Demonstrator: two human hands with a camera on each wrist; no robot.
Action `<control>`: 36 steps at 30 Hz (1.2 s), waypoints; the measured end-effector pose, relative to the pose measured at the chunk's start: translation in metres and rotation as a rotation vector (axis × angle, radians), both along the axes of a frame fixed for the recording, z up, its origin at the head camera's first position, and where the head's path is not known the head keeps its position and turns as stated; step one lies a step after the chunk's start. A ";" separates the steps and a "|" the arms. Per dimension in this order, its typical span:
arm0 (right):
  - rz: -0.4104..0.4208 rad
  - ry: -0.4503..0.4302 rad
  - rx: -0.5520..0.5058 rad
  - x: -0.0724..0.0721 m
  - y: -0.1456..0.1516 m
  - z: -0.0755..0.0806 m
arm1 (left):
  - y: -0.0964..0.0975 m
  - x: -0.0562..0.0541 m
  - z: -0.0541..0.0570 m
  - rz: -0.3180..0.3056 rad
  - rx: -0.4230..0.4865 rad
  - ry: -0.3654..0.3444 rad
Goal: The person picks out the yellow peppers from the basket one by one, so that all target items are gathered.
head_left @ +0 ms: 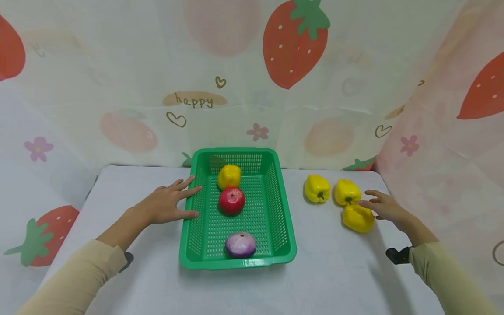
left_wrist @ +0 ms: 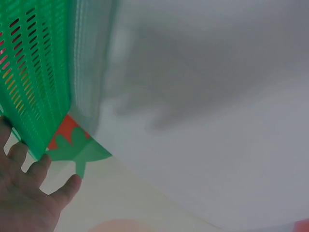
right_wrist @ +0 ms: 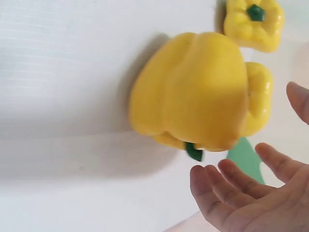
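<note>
My left hand spreads its straight fingers over the left rim of the green basket, fingertips right at the edge. On the right, my right hand is held beside the nearest yellow bell pepper, its fingers loosely bent with nothing between them. That pepper lies on its side in the right wrist view, its green stem close to the fingertips. Just behind it sits a second yellow bell pepper, and a third yellow bell pepper stands to their left.
Inside the basket are a yellow bell pepper at the back, a red pomegranate in front of it, and a purple onion near the front wall. The white table meets a printed curtain behind.
</note>
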State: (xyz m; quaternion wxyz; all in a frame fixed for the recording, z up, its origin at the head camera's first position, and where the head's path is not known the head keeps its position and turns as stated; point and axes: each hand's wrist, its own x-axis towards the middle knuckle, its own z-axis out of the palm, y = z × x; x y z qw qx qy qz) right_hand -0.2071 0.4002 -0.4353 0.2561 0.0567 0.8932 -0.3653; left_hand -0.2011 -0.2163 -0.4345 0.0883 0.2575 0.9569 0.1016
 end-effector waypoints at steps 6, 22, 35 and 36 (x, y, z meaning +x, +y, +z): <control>0.021 0.031 -0.008 -0.019 -0.013 0.020 | 0.000 0.000 0.000 -0.002 -0.003 0.001; 0.142 0.160 -0.139 -0.064 -0.116 0.069 | 0.000 0.000 -0.001 0.005 0.001 -0.002; 0.187 0.183 -0.276 -0.081 -0.204 0.070 | 0.001 0.000 0.001 0.016 0.000 -0.010; 0.180 0.184 -0.289 -0.082 -0.209 0.070 | 0.001 0.000 0.001 0.015 0.000 -0.009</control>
